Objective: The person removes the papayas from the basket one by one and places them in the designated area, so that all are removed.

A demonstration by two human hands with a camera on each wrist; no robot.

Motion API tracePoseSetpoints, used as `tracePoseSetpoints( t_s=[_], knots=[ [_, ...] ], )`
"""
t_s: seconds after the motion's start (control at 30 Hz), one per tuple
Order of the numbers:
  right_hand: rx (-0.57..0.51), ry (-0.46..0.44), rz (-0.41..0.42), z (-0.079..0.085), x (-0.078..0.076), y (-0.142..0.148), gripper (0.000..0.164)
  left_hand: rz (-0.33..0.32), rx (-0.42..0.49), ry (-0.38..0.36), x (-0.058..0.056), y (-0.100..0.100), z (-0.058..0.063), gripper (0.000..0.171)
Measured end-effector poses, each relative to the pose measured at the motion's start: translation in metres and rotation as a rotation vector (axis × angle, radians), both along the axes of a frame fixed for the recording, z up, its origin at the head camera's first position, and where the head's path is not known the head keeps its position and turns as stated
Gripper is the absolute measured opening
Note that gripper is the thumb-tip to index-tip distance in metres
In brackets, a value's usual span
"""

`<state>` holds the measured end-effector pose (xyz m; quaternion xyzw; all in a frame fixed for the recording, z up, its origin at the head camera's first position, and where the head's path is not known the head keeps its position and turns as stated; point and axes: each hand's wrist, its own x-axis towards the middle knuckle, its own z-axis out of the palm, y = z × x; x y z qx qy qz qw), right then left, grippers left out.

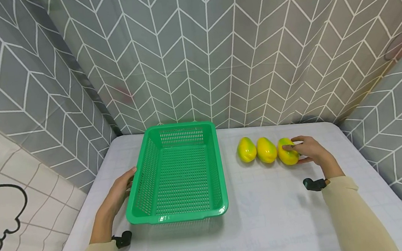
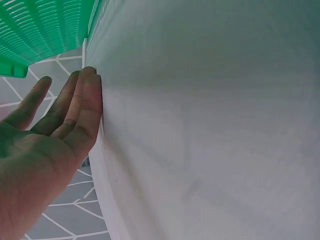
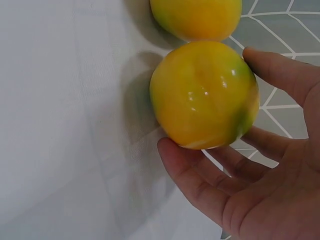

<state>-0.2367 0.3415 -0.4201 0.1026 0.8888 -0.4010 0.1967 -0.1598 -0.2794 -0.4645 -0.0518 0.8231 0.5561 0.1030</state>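
Observation:
A green plastic basket (image 1: 183,216) with perforated walls stands on the table, with nothing inside. My left hand (image 1: 119,190) is at its left side, fingers nearly straight; in the left wrist view the fingertips (image 2: 89,71) lie against the white surface, just short of the basket (image 2: 47,30). Three glossy yellow-green mangoes sit in a row to the basket's right: a left one (image 1: 246,150), a middle one (image 1: 266,150) and a right one (image 1: 287,157). My right hand (image 1: 311,149) holds the right mango (image 3: 202,95), thumb on one side and fingers curled round the other.
A white cloth (image 1: 266,226) covers the table. Patterned grey curtains (image 1: 184,52) rise behind and at the sides, close to the table's back edge (image 1: 276,125). A small black device (image 1: 314,184) is strapped at each wrist.

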Motion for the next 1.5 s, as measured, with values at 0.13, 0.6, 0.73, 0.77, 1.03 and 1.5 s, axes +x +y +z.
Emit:
tracePoseSetpoints(
  t_s=[0.13,0.6,0.73,0.77,1.03,1.5],
  knots=[
    [0.012,0.008,0.011,0.0,0.0,0.0,0.088,0.0,-0.004,0.002,0.0,0.0,0.0,0.083],
    [-0.003,0.041,0.032,0.005,0.001,0.004,0.083,0.002,-0.028,0.011,-0.001,0.001,0.004,0.08],
    [-0.002,0.049,0.015,0.005,0.0,0.006,0.082,-0.008,-0.055,0.05,0.0,0.001,0.014,0.077],
    [-0.001,0.051,0.01,0.004,0.0,0.006,0.082,-0.014,-0.071,0.064,0.001,0.001,0.018,0.076],
    [-0.009,0.092,-0.019,0.013,0.002,0.005,0.074,-0.028,-0.392,0.207,0.001,0.009,0.069,0.074],
    [0.003,0.155,0.008,0.027,0.003,-0.004,0.068,-0.145,-0.613,0.483,0.013,0.086,0.145,0.065]
  ],
)
